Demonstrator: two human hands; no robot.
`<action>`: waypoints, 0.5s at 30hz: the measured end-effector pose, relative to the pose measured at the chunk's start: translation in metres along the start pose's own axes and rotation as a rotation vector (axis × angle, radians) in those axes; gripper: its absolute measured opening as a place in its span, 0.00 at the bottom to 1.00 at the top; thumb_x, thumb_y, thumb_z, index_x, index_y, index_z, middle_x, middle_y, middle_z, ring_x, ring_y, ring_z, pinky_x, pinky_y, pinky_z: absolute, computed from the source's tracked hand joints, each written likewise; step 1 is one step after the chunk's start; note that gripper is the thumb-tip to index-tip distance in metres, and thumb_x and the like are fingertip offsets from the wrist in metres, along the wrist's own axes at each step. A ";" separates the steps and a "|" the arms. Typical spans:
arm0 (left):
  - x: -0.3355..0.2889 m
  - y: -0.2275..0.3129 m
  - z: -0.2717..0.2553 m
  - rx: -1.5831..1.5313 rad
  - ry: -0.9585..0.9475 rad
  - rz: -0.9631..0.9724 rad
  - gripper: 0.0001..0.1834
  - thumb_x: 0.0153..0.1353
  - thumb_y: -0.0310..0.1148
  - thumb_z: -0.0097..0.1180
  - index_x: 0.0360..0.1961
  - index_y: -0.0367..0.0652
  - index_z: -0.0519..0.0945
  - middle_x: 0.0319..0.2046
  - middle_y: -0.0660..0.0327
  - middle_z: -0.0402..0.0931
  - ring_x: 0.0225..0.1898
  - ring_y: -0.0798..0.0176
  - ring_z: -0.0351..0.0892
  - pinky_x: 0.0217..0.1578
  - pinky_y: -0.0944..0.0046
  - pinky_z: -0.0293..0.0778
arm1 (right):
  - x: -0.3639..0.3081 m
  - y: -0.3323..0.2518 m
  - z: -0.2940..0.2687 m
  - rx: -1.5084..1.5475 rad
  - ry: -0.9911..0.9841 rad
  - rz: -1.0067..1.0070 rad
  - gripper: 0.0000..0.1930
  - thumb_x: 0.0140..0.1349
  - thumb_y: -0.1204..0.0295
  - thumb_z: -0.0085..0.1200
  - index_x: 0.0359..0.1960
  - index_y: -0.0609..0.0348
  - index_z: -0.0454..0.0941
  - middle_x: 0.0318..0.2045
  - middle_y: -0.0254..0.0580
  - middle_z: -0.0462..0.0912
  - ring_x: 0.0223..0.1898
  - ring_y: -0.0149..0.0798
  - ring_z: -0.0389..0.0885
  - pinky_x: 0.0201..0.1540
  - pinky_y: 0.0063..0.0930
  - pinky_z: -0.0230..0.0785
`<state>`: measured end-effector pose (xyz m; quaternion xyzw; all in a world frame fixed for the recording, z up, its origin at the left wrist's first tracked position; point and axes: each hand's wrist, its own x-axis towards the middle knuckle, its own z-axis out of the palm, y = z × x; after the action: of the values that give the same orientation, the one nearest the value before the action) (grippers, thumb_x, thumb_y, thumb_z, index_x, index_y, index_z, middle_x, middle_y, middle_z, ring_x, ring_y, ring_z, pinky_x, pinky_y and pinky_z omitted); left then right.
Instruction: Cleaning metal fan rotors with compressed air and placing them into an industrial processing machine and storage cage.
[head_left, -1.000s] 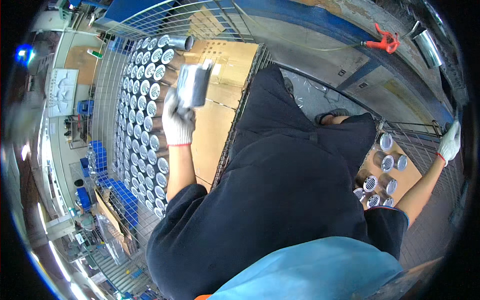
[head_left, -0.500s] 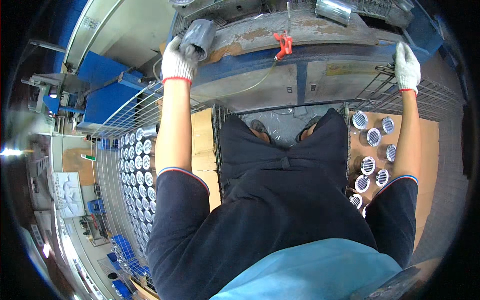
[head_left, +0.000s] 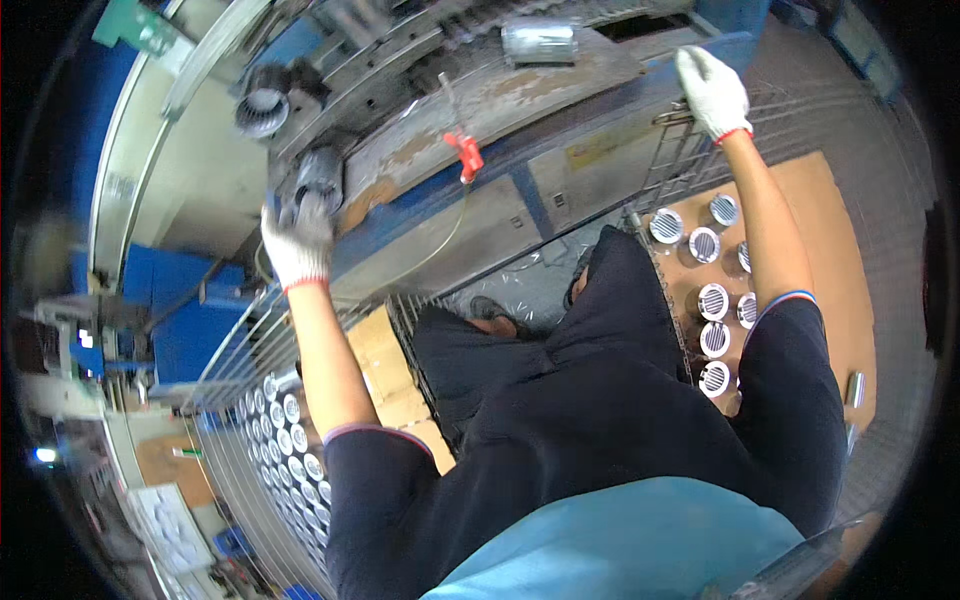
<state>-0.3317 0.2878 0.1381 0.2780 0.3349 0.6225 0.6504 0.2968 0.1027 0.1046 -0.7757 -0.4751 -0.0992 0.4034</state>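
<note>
My left hand (head_left: pixel 297 248), in a white knitted glove with a red cuff, is at the left part of the machine bench. Its blurred fingers grip the lower end of a grey metal cylinder (head_left: pixel 322 172), whose open end faces me. My right hand (head_left: pixel 714 95), gloved the same way, is at the blue right end of the bench, above the wire basket's corner. Its fingers are bent together over the edge, and what they grip is hidden. Another shiny cylinder (head_left: pixel 540 42) lies on the bench between the hands.
A red air gun (head_left: pixel 464 157) hangs at the bench front on a thin hose. Wire baskets flank my legs; slotted-top metal cylinders (head_left: pixel 703 245) stand on cardboard (head_left: pixel 800 200) at right, many more (head_left: pixel 285 440) at left. A ring-shaped dark fixture (head_left: pixel 262 112) sits at upper left.
The view has turned, so the bench slants now. My left hand has brought the cylinder farther left, toward the dark ring-shaped fixture. My right hand stays at the bench's right end.
</note>
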 end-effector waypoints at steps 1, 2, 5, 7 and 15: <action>-0.013 0.004 -0.006 -0.068 0.090 -0.037 0.35 0.75 0.59 0.49 0.67 0.40 0.71 0.68 0.44 0.70 0.65 0.45 0.73 0.65 0.51 0.69 | 0.001 -0.004 -0.003 0.013 -0.020 -0.010 0.26 0.73 0.46 0.52 0.56 0.54 0.85 0.53 0.53 0.88 0.57 0.57 0.85 0.60 0.41 0.76; -0.031 0.004 -0.016 -0.020 0.025 -0.010 0.34 0.74 0.60 0.51 0.65 0.40 0.73 0.67 0.45 0.72 0.61 0.49 0.74 0.63 0.52 0.71 | 0.003 -0.006 -0.009 0.006 -0.082 -0.014 0.26 0.73 0.46 0.52 0.56 0.56 0.85 0.52 0.54 0.88 0.56 0.57 0.85 0.60 0.41 0.76; -0.094 -0.001 -0.055 -0.064 -0.059 0.044 0.18 0.73 0.53 0.57 0.46 0.49 0.78 0.45 0.63 0.76 0.44 0.63 0.75 0.46 0.63 0.73 | 0.022 -0.021 -0.021 -0.004 -0.268 -0.031 0.27 0.72 0.48 0.55 0.56 0.60 0.83 0.51 0.55 0.88 0.55 0.56 0.85 0.59 0.41 0.75; -0.138 -0.011 -0.084 0.019 -0.091 0.042 0.17 0.71 0.53 0.60 0.41 0.50 0.77 0.37 0.66 0.74 0.39 0.67 0.74 0.40 0.67 0.70 | 0.042 -0.038 -0.018 -0.055 -0.173 -0.090 0.28 0.71 0.48 0.57 0.57 0.62 0.82 0.53 0.56 0.87 0.57 0.55 0.85 0.60 0.41 0.75; -0.244 -0.087 -0.137 -0.078 0.529 -0.071 0.13 0.72 0.43 0.58 0.37 0.45 0.78 0.24 0.65 0.68 0.26 0.64 0.71 0.26 0.66 0.70 | 0.162 -0.144 0.034 -0.104 -0.264 -0.217 0.36 0.63 0.47 0.61 0.65 0.58 0.73 0.54 0.64 0.84 0.55 0.62 0.84 0.59 0.46 0.76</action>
<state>-0.3849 0.0315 0.0068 0.0687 0.4784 0.6628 0.5718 0.2566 0.2658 0.2459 -0.7459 -0.5992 -0.0637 0.2837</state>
